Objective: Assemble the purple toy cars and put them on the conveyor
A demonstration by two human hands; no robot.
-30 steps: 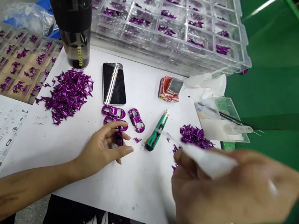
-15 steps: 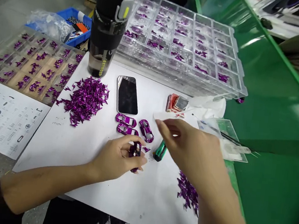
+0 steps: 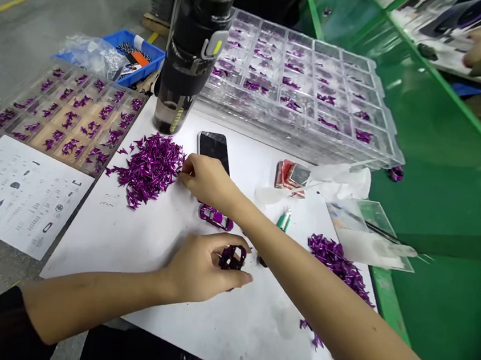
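Over the matte white worktop (image 3: 101, 234), left hand (image 3: 199, 267): curled narrow, holding a glossy purple metal car-shaped frame (image 3: 232, 257) between thumb and fingers, clear of the sheet, openings exposed.
Right hand (image 3: 208, 179): fingertips (image 3: 183, 175) bunched narrow at the edge of a heap of shiny purple metal slivers (image 3: 149, 167); any grip is hidden.
Nearby: a second purple metal car-shaped frame (image 3: 215, 217) lies under the right forearm; a green utility knife (image 3: 283, 222) shows beyond it.

Right hand (image 3: 208, 181) at edge of purple foil pieces (image 3: 149, 169); forearm crosses white board (image 3: 241, 340), blocking green utility knife (image 3: 284, 222). Black water bottle (image 3: 190, 66) and phone (image 3: 213, 145) bar clear tray (image 3: 301, 89). Passage: below forearm, beside left hand (image 3: 199, 268) on purple car frame (image 3: 232, 257).
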